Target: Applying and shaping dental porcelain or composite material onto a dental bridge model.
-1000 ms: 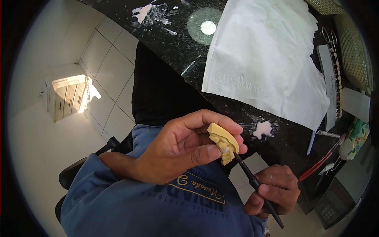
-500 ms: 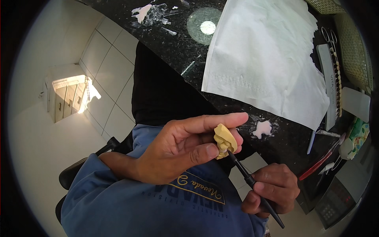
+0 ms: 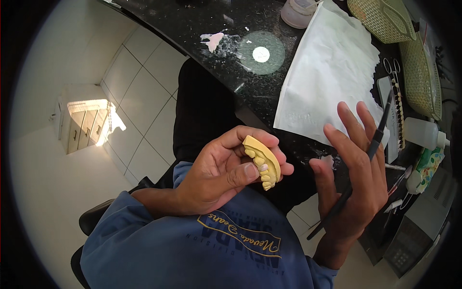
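In my left hand (image 3: 211, 176) is a yellow dental cast (image 3: 272, 161), pinched between thumb and fingers. Its row of teeth faces up toward me, and one tooth (image 3: 263, 167) near the middle is whitish. My right hand (image 3: 358, 180) is raised to the right of the cast, apart from it, with the fingers stretched out and spread. A slim black brush-like tool (image 3: 338, 206) runs slantwise across this hand, held among the fingers. Exactly which fingers grip it I cannot tell.
White paper (image 3: 327, 82) covers part of the dark speckled counter. Pinkish patches (image 3: 213, 42) lie on the stone, near a round glass disc (image 3: 274, 55) and a jar (image 3: 296, 13). Scissors (image 3: 392, 67), a tooth shade guide (image 3: 399, 108), a basket (image 3: 380, 21) and a white bottle (image 3: 421, 132) stand right.
My right hand has drawn the black tool off the cast, moved up and right, and spread its fingers. The cast has turned, showing its teeth more. The whole view has shifted somewhat.
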Demonstrator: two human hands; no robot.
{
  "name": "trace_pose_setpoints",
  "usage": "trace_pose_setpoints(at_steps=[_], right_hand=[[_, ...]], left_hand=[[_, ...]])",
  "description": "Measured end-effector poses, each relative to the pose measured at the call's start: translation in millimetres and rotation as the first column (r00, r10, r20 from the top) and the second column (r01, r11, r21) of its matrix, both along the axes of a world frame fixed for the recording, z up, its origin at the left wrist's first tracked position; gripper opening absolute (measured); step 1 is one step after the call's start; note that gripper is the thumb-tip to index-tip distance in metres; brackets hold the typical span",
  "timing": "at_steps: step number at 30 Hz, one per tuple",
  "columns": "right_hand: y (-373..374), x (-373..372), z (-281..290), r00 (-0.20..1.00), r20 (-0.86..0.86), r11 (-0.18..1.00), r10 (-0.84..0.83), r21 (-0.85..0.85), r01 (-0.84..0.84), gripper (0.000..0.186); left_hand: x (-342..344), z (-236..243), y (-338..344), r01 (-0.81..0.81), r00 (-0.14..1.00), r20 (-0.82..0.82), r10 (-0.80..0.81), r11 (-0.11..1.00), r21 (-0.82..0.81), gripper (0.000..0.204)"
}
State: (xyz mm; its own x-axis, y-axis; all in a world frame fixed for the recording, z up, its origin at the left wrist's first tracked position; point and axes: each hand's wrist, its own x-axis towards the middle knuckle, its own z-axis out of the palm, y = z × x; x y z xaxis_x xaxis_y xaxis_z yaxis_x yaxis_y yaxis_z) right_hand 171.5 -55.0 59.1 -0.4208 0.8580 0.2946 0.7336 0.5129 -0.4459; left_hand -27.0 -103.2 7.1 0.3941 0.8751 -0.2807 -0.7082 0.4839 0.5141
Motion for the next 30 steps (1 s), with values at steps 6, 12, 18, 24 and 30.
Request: trace_pose_setpoints(at_steps=[6,12,18,24,30], right_hand=[[6,-32,3,0.938,0.346,0.998,-0.026,-0.043,0.044,0.055],[-3,-33,-8,0.966,0.258,1.0,-0.027,0.002,0.028,0.023],[9,-36,-8,0.976,-0.011,0.972,-0.218,0.092,0.218,0.013],[15,-44,-2,0.917,-0.324,0.961,-0.232,0.071,0.269,0.013],[21,-53,5,0.938,-0.322,0.987,-0.13,0.045,0.152,0.028]], left_hand=[[-14,-10,7,-0.17,0.973,-0.111,0.202,0.955,0.242,0.032],[-25,-18,28,-0.31,0.856,-0.223,0.466,0.808,0.501,0.029],[-21,-19,55,-0.262,0.744,-0.231,0.627,0.592,0.762,0.029],[-15,-19,72,-0.175,0.686,-0.247,0.684,0.485,0.857,0.03],[-13,-17,77,-0.102,0.654,-0.275,0.705,0.442,0.891,0.031]])
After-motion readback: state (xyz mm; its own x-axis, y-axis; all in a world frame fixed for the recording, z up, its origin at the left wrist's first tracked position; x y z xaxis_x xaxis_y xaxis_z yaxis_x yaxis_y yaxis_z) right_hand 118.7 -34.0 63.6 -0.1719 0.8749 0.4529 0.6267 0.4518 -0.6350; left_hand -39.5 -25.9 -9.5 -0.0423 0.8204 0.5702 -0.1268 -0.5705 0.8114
